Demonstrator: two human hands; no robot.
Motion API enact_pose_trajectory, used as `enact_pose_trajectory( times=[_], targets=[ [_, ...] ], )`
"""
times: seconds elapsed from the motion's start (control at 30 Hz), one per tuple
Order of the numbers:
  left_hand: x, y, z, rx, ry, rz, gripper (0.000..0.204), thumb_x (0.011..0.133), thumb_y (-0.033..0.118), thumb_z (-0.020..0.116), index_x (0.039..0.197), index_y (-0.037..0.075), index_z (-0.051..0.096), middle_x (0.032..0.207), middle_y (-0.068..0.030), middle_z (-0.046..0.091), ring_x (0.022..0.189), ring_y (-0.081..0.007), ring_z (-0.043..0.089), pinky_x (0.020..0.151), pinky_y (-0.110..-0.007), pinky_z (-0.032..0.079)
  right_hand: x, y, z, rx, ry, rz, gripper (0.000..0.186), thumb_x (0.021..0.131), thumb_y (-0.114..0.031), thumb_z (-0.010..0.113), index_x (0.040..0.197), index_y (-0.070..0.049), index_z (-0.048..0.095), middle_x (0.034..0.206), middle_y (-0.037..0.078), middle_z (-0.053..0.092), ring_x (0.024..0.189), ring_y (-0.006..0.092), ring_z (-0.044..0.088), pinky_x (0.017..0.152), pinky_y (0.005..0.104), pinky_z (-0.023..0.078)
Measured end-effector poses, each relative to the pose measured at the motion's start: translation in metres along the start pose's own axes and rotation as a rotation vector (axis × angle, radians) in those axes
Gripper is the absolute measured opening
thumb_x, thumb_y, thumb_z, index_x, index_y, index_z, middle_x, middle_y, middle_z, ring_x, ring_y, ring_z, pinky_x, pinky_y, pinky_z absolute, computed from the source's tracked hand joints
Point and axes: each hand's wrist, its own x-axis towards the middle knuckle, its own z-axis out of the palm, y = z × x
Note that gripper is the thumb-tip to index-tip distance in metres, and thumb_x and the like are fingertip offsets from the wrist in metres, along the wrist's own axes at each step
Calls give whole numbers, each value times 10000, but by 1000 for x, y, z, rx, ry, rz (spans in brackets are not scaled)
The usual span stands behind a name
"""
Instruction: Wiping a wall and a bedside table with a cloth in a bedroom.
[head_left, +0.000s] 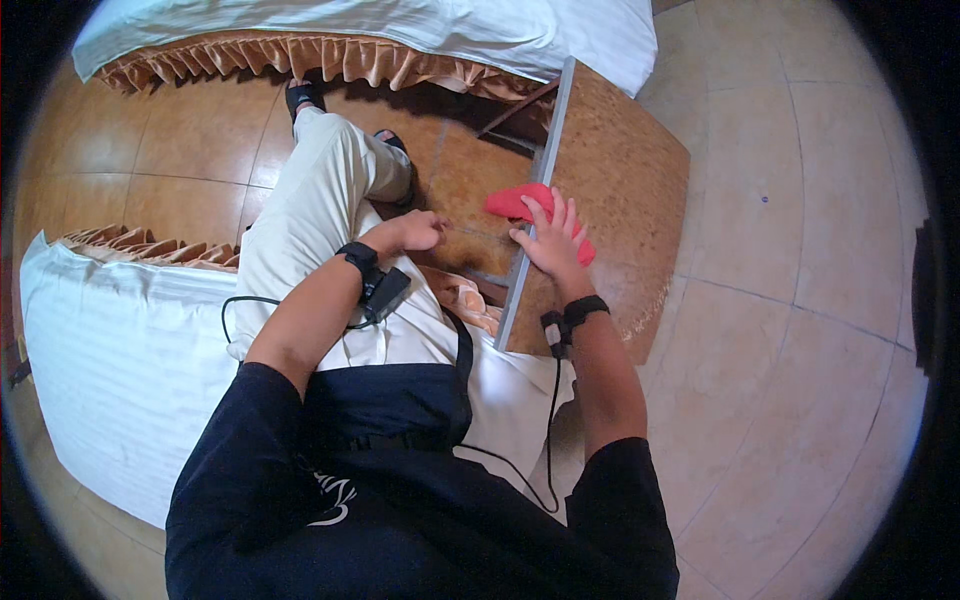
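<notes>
My right hand [552, 240] lies on a crumpled red cloth [522, 203], fingers spread. Part of the cloth sticks out beyond the fingers on both sides; the rest is hidden under the hand. Beneath them is a brown wooden panel [625, 170] with a pale grey strip [535, 205] along its left edge, and the cloth laps over that strip. My left hand [418, 230] is curled in a loose fist above my lap, away from the cloth. I make out nothing in it.
Two beds with white sheets stand here, a far bed [400, 35] and a near bed [120, 350], both with ruffled orange skirts. A dark bar [515, 108] runs beside the panel. Black cables [553, 430] hang from the wrist straps. Tiled floor [780, 240] extends at right.
</notes>
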Motion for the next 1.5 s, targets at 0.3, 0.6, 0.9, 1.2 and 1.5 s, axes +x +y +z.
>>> enact_pose_trajectory(
  times=[0.3,0.6,0.9,1.2,1.5],
  targets=[
    [-2,0,1,6,23,-2,477,783,234,533,1227,60,553,1168,-207,599,1104,-353,562,946,-390,434,23,-4,-10,-2,-19,51,701,744,-531,623,1365,-356,351,1533,75,81,1397,395,33,1016,707,72],
    [-3,9,-1,42,-24,-19,490,796,231,534,1254,60,527,1209,-210,574,1134,-371,538,971,-403,419,50,4,-17,-24,14,67,696,751,-516,590,1384,-370,338,1540,62,71,1400,401,42,1034,699,51],
    [-1,2,2,26,-22,-9,469,788,236,546,1222,59,550,1186,-196,591,1122,-370,545,965,-417,423,79,9,-24,-56,18,66,705,752,-523,579,1392,-373,322,1543,63,72,1401,395,60,1044,684,49],
    [6,-8,5,-82,90,65,411,775,238,516,1161,125,603,1014,-170,663,939,-328,638,818,-375,498,68,9,-28,53,177,-74,651,749,-436,629,1355,-330,418,1514,86,193,1390,381,140,1034,696,84],
    [-16,123,-32,153,87,330,402,814,232,523,1169,48,570,1102,-196,626,1024,-344,599,905,-395,457,-25,-7,21,139,348,-156,490,756,-201,582,1244,-236,550,1443,111,340,1337,369,284,1036,675,145]
  ],
)
